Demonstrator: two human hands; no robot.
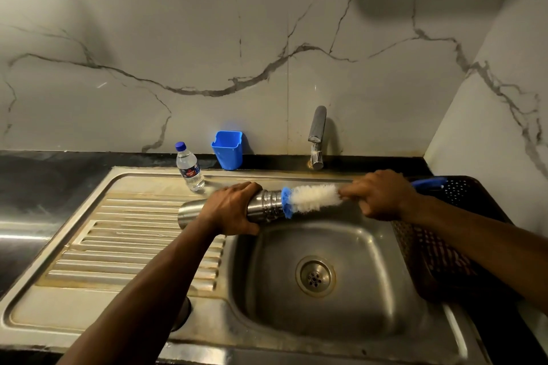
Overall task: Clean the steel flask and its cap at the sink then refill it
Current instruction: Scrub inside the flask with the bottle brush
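Observation:
My left hand [234,207] grips the steel flask [265,206] around its middle and holds it sideways over the back edge of the sink basin [370,299], mouth pointing right. My right hand [379,194] is closed on the blue handle [428,182] of a bottle brush [314,198]. The brush's white bristles lie outside the flask, and its blue tip touches the flask's mouth. A round steel object [182,315], possibly the cap, shows partly under my left forearm on the drainboard.
A tap [317,135] stands behind the basin, with no water running. A small plastic water bottle [189,167] and a blue plastic holder [228,149] sit at the back. The ribbed drainboard [133,240] lies to the left. A dark perforated basket [444,246] sits right of the sink.

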